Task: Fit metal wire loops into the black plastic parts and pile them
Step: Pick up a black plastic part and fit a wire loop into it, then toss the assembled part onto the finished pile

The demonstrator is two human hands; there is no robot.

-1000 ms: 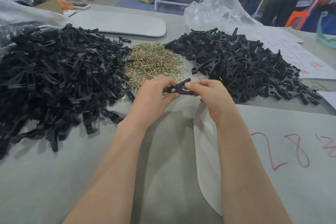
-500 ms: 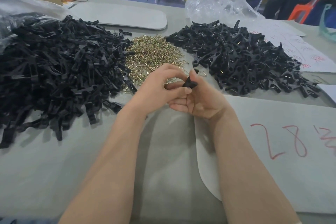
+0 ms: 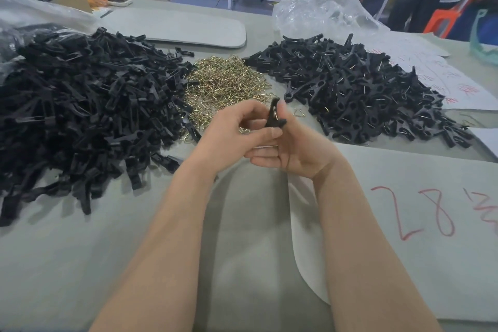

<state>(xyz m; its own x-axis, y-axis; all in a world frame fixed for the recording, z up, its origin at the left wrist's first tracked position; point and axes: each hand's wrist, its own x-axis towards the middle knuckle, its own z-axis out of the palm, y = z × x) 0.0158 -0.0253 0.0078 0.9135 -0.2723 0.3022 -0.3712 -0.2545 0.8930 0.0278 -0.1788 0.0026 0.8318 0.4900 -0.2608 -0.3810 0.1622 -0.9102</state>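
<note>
Here, left hand (image 3: pixel 231 132) and right hand (image 3: pixel 293 148) both pinch one upright part (image 3: pixel 273 116); loop unseen, so steady the part and press it fully home

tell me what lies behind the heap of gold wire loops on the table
A flat grey rounded panel lies behind the heap of gold wire loops. The left hand covers the heap's near edge.

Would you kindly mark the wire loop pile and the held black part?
wire loop pile (image 3: pixel 223 81): head view, middle of the heap.
held black part (image 3: pixel 271 115): head view, its upright stem.
</note>
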